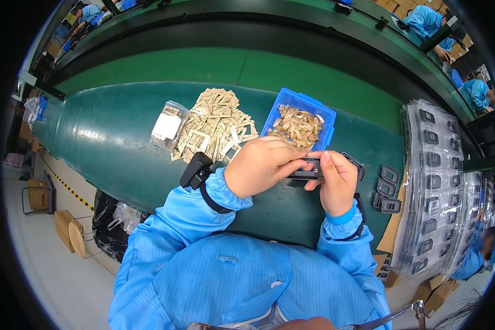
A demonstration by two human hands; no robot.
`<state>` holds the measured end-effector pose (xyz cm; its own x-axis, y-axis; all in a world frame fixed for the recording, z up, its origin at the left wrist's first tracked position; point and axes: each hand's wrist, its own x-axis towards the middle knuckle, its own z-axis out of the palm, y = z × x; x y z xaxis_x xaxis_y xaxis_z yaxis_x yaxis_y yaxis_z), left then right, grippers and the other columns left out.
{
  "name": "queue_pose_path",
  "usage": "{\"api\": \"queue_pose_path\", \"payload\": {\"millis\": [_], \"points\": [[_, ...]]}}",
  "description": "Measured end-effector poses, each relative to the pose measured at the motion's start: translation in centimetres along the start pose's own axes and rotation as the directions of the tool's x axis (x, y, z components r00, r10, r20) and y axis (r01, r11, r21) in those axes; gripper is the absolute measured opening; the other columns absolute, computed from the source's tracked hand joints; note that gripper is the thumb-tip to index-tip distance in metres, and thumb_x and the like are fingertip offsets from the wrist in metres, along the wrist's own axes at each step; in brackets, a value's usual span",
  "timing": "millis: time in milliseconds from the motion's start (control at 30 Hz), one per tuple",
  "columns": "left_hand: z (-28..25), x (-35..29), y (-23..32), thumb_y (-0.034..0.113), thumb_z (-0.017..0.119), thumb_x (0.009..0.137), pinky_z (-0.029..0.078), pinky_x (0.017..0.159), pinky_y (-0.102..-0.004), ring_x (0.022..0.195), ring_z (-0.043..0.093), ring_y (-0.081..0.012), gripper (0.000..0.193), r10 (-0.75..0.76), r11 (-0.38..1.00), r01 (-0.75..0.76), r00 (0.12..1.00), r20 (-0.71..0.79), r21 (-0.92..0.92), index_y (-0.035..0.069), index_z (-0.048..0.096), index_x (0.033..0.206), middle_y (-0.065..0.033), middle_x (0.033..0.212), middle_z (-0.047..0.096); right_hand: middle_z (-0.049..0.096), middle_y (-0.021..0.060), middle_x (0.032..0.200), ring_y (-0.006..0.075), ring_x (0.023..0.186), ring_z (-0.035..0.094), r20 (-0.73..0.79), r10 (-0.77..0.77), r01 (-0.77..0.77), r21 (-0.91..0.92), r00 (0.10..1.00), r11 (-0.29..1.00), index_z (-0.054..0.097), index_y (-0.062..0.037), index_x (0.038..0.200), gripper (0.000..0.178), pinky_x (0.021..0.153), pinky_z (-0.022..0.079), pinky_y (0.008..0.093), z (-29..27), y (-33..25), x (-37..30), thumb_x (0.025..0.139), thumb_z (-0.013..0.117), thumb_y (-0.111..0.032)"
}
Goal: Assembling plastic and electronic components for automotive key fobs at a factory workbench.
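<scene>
While both hands meet over the near edge of the green bench (121, 148), we see the left hand (261, 165) and the right hand (335, 181) each pinched on a small black rectangular frame (308, 175), held just above the bench and just in front of the blue plastic bin (298, 102). The left fingers curl over its top edge; the right thumb and fingers clamp its right end. Both sleeves are smooth pale-blue smock fabric with elastic cuffs, and a black boxy device (196, 169) is strapped at the left wrist.

In our judgement, the grip is narrow and by fingertips only, so the frame could twist or slip and drop onto the bench, or a thin sticker could go on crooked if the hands shift against each other.

Just right of the hands lie more black frames (389, 190), matte, with rounded corners. Beyond them, stacked clear blister trays (434, 181) hold rows of the same dark parts under glossy plastic. The bin, hard and square-walled, is filled with tan paper sticker strips (298, 127). Left of it spreads a loose heap of tan paper backings (214, 126), flat and cut out in window shapes, beside a crinkled clear plastic bag (169, 129) with a white card inside. Farther off, other workers in blue smocks (423, 19) sit along the line.
</scene>
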<state>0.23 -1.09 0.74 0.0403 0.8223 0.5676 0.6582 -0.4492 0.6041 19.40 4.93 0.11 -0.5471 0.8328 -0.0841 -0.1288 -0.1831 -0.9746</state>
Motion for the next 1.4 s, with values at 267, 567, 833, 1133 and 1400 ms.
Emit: {"api": "queue_pose_path", "payload": {"millis": [267, 567, 833, 1133, 1400], "points": [[-0.3, -0.1, 0.3, 0.015, 0.079, 0.082, 0.053, 0.062, -0.0361, 0.069, 0.069, -0.0276, 0.014, 0.040, 0.999, -0.041, 0.999, 0.023, 0.013, 0.004, 0.073, 0.088, -0.0100, 0.075, 0.070, 0.069, 0.0114, 0.090, 0.0141, 0.062, 0.067, 0.076, -0.048, 0.044, 0.053, 0.996, 0.998, 0.063, 0.0010, 0.117, 0.030, 0.054, 0.055, 0.0219, 0.3, 0.3, -0.2, 0.108, 0.049, -0.024], [1.2, -0.5, 0.8, 0.015, 0.071, 0.090, 0.053, 0.061, -0.0389, 0.067, 0.068, -0.0304, 0.010, -0.014, 0.992, 0.021, 0.998, 0.054, -0.125, 0.006, 0.069, 0.091, -0.0115, 0.073, 0.068, 0.068, 0.0112, 0.094, 0.0130, 0.070, 0.067, -0.024, -0.046, 0.048, 0.101, 0.999, 0.994, 0.060, 0.0006, 0.115, 0.023, 0.054, 0.058, 0.0234, 0.6, 1.1, -1.8, 0.106, 0.054, -0.020], [1.6, -1.7, 2.7, 0.016, 0.069, 0.089, 0.051, 0.058, -0.0433, 0.065, 0.065, -0.0347, 0.013, 0.026, 0.999, -0.037, 0.937, 0.349, 0.024, 0.006, 0.065, 0.084, -0.0145, 0.071, 0.065, 0.069, 0.0087, 0.107, 0.0097, 0.079, 0.067, -0.036, -0.029, 0.031, 0.068, 0.999, 0.997, 0.062, 0.0013, 0.123, 0.027, 0.064, 0.060, 0.0234, 0.7, 1.7, -6.8, 0.098, 0.065, -0.006], [2.2, -1.7, 4.4, 0.013, 0.070, 0.090, 0.053, 0.068, -0.0400, 0.078, 0.067, -0.0316, 0.022, 0.059, 0.997, -0.052, 0.988, 0.145, -0.048, 0.004, 0.069, 0.109, -0.0130, 0.086, 0.069, 0.066, 0.0040, 0.083, 0.0072, 0.068, 0.062, -0.515, -0.311, 0.137, -0.347, 0.799, 0.928, 0.059, 0.0005, 0.100, 0.012, 0.058, 0.053, 0.0237, -6.9, 0.4, -3.9, 0.092, 0.068, 0.001], [0.1, 0.1, 1.6, 0.004, 0.069, 0.086, 0.052, 0.069, -0.0394, 0.079, 0.066, -0.0305, 0.017, 0.047, 0.997, -0.036, 0.985, -0.168, 0.069, 0.001, 0.069, 0.102, -0.0130, 0.086, 0.069, 0.066, 0.0159, 0.093, 0.0391, 0.093, 0.059, -0.264, -0.677, -0.125, -0.961, 0.688, 0.248, 0.069, -0.0054, 0.092, 0.023, 0.082, 0.047, 0.0462, -10.1, 0.3, -1.9, 0.078, 0.079, -0.020]]}}
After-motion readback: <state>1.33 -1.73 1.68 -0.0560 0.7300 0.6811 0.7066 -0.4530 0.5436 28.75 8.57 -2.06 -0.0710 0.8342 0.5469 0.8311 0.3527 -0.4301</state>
